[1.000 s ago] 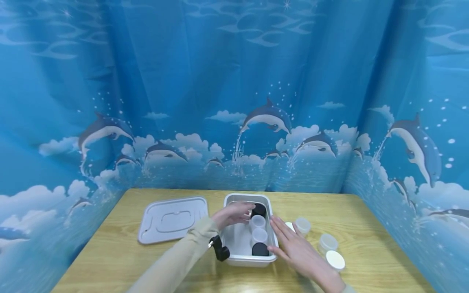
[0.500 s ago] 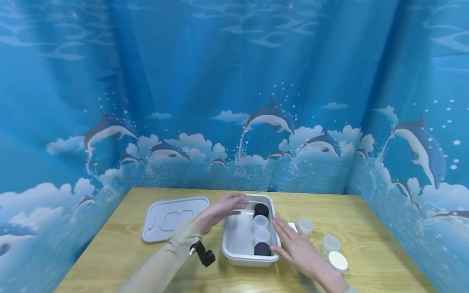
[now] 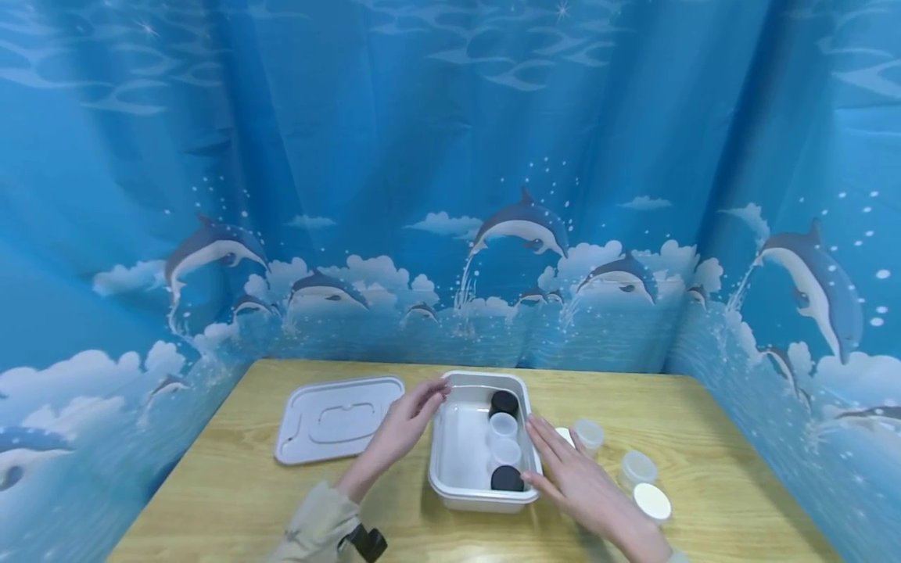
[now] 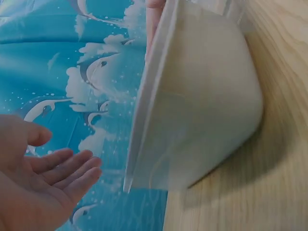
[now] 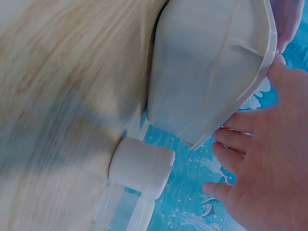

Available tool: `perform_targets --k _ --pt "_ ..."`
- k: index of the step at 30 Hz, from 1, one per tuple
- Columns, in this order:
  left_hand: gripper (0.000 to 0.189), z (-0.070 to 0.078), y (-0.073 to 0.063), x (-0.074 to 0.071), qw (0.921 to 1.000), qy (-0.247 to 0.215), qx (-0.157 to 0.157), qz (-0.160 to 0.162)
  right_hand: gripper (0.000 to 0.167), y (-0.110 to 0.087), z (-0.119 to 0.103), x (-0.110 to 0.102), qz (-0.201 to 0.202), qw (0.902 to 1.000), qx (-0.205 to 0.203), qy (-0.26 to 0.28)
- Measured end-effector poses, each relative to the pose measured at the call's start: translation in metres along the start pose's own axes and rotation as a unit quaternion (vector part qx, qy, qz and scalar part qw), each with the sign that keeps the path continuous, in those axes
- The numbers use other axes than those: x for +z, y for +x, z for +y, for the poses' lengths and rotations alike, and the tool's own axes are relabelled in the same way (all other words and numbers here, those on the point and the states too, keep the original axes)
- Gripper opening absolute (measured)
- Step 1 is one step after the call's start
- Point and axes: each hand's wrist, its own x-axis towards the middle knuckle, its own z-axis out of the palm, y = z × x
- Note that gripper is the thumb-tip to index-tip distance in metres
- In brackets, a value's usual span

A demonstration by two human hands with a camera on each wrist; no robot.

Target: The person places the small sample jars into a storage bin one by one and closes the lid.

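Note:
A pale rectangular tub (image 3: 456, 463) stands on the table in the head view. Along its right wall is a row of small jars: a black-lidded jar (image 3: 504, 402) at the back, two translucent jars (image 3: 503, 425), and a black-lidded jar (image 3: 507, 478) at the front. My left hand (image 3: 404, 426) is beside the tub's far-left rim; the left wrist view shows its fingers relaxed, apart from the tub wall (image 4: 207, 96) and holding nothing. My right hand (image 3: 577, 485) lies along the right rim with straight fingers, its fingertips touching the rim in the right wrist view.
A flat grey lid (image 3: 341, 422) lies left of the tub. To the right are a white jar (image 3: 652, 503), a translucent jar (image 3: 638, 467), another translucent jar (image 3: 588, 435) and a partly hidden white one. A dolphin-print curtain (image 3: 450, 195) surrounds the wooden table (image 3: 218, 485).
My left hand has left the inside of the tub, drawn back over its left rim and turned more upright. The right hand stays on the right rim. Jars in the tub have not visibly moved.

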Motion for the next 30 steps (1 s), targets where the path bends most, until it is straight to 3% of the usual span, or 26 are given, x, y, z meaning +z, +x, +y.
perform_targets --k 3,6,10,14,16,22,30 --pt "0.038 -0.006 -0.009 0.001 0.9977 0.053 0.034 0.026 0.067 0.000 0.000 -0.001 0.001 1.0000 -0.003 -0.001" --pt "0.041 -0.012 -0.018 0.002 0.9906 0.126 0.047 0.024 0.067 0.001 0.001 -0.001 0.003 1.0000 -0.008 -0.002" --pt "0.054 -0.019 -0.030 0.004 0.9720 0.227 0.060 -0.005 0.067 0.001 0.001 -0.001 0.007 0.9998 -0.016 -0.009" --pt "0.062 -0.025 -0.037 0.007 0.9536 0.291 0.063 -0.043 0.067 0.001 0.001 -0.001 0.007 0.9998 -0.017 -0.007" --pt "0.063 -0.028 -0.039 0.009 0.9470 0.310 0.063 -0.055 0.067 0.001 0.001 -0.002 0.004 0.9999 -0.014 -0.003" --pt "0.062 -0.033 -0.045 0.013 0.9370 0.337 0.069 -0.059 0.067 0.000 0.001 -0.002 -0.009 0.9998 -0.004 0.014" --pt "0.061 -0.030 -0.047 0.014 0.9333 0.348 0.071 -0.050 0.068 0.002 0.004 -0.005 -0.033 0.9982 0.018 0.047"
